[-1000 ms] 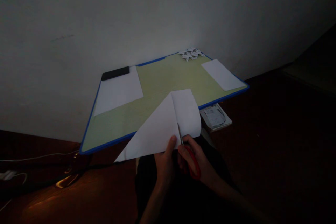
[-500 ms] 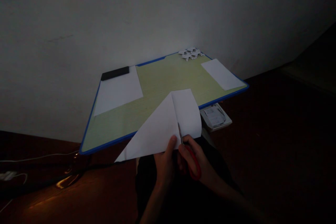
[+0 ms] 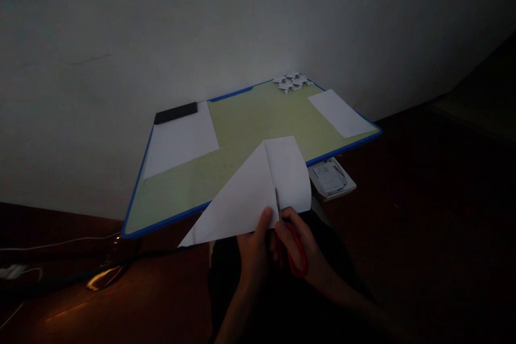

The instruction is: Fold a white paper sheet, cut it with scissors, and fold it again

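A white sheet of paper [image 3: 237, 199], creased into a triangular part with a strip on its right, is held up over the near edge of the table. My left hand [image 3: 255, 244] pinches its lower edge, thumb on top. Closed around the red handles of a pair of scissors [image 3: 299, 252], my right hand [image 3: 304, 244] sits just right of the left thumb. The scissor blades lie along the crease between the triangle and the strip. Part of the handles is hidden behind the fingers.
The table [image 3: 245, 118] has a pale top and blue rim and stands by the wall. On it lie another white sheet [image 3: 181, 142], a dark flat object [image 3: 176, 113], a folded white paper [image 3: 341, 113] and several small folded paper pieces [image 3: 293, 81]. A box-like item [image 3: 332, 178] shows below.
The scissors and paper have barely moved; the strip right of the blades stands slightly farther right. Both hands keep their hold.
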`<state>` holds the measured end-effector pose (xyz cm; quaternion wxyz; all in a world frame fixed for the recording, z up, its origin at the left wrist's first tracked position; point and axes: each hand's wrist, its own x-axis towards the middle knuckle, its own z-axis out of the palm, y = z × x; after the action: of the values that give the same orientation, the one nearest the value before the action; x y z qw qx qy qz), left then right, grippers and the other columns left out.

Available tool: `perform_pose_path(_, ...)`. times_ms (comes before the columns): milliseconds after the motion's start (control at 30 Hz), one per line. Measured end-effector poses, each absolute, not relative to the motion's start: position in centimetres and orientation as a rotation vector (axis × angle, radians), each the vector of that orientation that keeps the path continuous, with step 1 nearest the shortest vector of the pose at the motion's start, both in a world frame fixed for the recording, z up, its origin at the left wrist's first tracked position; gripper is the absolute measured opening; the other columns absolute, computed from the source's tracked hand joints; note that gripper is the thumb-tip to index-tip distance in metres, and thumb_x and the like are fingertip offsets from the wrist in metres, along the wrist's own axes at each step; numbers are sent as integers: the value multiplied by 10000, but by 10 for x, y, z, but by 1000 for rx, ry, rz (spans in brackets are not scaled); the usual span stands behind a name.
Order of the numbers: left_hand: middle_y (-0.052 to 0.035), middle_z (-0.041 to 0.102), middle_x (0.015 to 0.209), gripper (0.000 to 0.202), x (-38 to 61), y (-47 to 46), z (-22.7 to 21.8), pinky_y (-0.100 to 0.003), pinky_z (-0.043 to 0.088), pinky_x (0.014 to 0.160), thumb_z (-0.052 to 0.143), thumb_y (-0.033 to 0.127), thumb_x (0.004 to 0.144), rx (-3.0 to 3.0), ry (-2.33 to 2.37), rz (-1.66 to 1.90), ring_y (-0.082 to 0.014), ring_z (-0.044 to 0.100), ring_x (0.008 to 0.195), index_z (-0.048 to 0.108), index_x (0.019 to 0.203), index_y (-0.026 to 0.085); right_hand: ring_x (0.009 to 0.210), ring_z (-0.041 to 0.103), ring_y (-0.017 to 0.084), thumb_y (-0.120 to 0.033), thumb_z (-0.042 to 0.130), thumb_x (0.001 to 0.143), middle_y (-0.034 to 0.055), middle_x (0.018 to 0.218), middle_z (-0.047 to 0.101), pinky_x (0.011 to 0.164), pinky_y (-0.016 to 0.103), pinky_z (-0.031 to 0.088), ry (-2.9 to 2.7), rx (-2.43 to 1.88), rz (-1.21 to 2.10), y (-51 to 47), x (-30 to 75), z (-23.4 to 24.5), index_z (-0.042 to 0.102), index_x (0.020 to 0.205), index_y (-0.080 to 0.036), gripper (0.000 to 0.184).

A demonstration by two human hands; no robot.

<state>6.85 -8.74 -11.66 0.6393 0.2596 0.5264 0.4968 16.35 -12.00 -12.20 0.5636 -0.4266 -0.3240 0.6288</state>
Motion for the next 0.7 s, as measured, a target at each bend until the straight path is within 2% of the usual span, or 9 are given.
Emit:
perform_pose_path(233, 73, 390, 310, 607, 70, -85, -117, -173, 275, 222, 915, 633, 637, 608, 1184, 1112, -76, 348, 221, 508, 523, 197, 521, 610, 104, -645, 663, 973, -44, 670, 658, 498, 203, 508, -775, -983, 1459, -122, 162, -119, 540, 969, -229, 434)
perform_pose_path(567, 108, 385, 315, 568, 70, -84, -112, -163, 275, 215, 946, 626, 582, 546, 1159, 1072, -76, 325, 223, 616, 711, 183, 498, 619, 97, -613, 649, 996, -38, 702, 680, 508, 206, 519, -781, -950, 1450, -122, 163, -119, 537, 975, -233, 397)
perform_pose_path(700, 109, 384, 315, 570, 69, -84, -110, -171, 283, 218, 947, 628, 574, 547, 1172, 1052, -77, 322, 224, 605, 705, 190, 511, 624, 103, -613, 642, 998, -37, 696, 678, 511, 207, 517, -791, -960, 1445, -122, 163, -117, 538, 973, -232, 395)
